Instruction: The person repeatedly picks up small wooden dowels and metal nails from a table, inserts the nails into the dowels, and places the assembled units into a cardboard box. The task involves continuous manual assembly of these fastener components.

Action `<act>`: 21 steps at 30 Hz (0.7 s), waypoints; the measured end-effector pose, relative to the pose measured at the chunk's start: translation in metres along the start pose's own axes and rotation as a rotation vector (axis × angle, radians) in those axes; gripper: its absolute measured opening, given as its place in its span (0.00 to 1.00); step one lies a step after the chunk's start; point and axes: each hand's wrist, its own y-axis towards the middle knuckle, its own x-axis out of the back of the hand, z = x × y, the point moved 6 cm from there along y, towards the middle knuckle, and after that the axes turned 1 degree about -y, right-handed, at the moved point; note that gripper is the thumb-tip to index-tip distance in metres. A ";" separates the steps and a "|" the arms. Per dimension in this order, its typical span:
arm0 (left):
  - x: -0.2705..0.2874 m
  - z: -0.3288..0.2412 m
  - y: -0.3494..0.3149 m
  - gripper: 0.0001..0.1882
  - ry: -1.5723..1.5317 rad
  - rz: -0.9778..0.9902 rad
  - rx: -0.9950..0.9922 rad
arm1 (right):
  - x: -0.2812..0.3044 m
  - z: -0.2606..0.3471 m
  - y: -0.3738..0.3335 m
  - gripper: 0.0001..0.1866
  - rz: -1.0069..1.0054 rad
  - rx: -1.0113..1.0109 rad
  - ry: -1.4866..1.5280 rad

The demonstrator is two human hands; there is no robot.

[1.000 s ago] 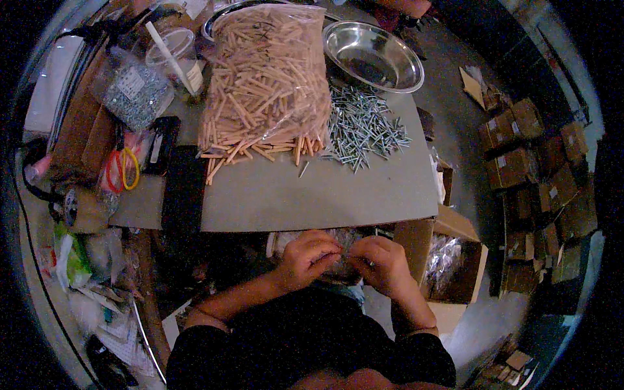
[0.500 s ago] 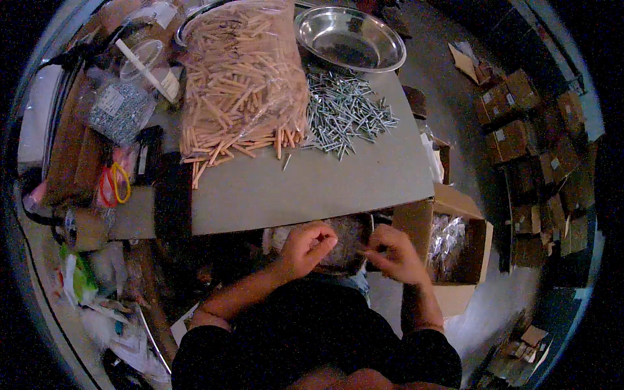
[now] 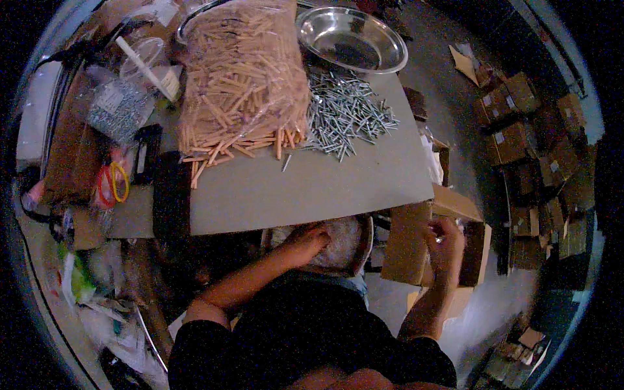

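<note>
My left hand (image 3: 308,247) is over a round basin (image 3: 368,244) with pale contents, low in front of me below the table edge. Its fingers are curled and closed, and what they hold, if anything, is hidden. Out to the right, my right hand (image 3: 447,242) is at the mouth of an open cardboard box (image 3: 407,246). Its fingers are closed too, with a small shiny bit showing beside them that I cannot make out.
On the table (image 3: 305,195) lie a large clear bag of wooden dowels (image 3: 244,84) and a heap of metal screws (image 3: 348,117). A steel bowl (image 3: 351,40) stands behind them. At left are a bag of small metal parts (image 3: 120,110) and coloured loops (image 3: 118,182). Cartons (image 3: 510,143) stand at right.
My right hand has moved right, from in front of me to the open box. My left hand has stayed near the basin, lowering slightly, and more of the basin shows.
</note>
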 end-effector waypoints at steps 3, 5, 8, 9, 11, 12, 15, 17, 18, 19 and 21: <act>0.017 -0.012 0.003 0.12 -0.046 -0.168 -0.067 | -0.037 0.080 0.020 0.10 0.105 0.339 0.086; 0.023 -0.021 0.001 0.12 0.117 -0.313 -0.082 | -0.057 0.139 0.025 0.10 0.180 0.497 0.104; 0.022 -0.028 0.005 0.13 0.300 -0.283 -0.041 | -0.096 0.203 0.034 0.09 0.232 0.773 0.176; 0.018 -0.031 0.005 0.14 0.304 -0.152 -0.102 | -0.107 0.222 0.038 0.09 0.208 0.829 0.169; 0.006 -0.027 0.006 0.15 0.277 -0.113 -0.166 | -0.126 0.259 0.041 0.09 0.165 0.942 0.161; -0.013 -0.014 0.012 0.15 0.251 -0.214 -0.162 | -0.132 0.276 0.040 0.09 0.122 0.982 0.159; -0.005 -0.022 0.009 0.16 0.317 -0.234 -0.142 | -0.142 0.310 0.040 0.11 0.013 0.989 0.039; -0.004 -0.025 0.008 0.17 0.369 -0.236 -0.146 | -0.151 0.315 0.042 0.11 -0.021 0.975 -0.036; -0.005 -0.024 0.008 0.17 0.372 -0.281 -0.157 | -0.154 0.319 0.043 0.11 -0.036 0.974 -0.073; -0.007 -0.021 0.008 0.17 0.307 -0.285 -0.152 | -0.157 0.318 0.042 0.10 -0.003 0.954 -0.093; 0.003 -0.021 0.007 0.17 0.109 -0.252 -0.134 | -0.158 0.305 0.037 0.09 0.059 0.905 -0.140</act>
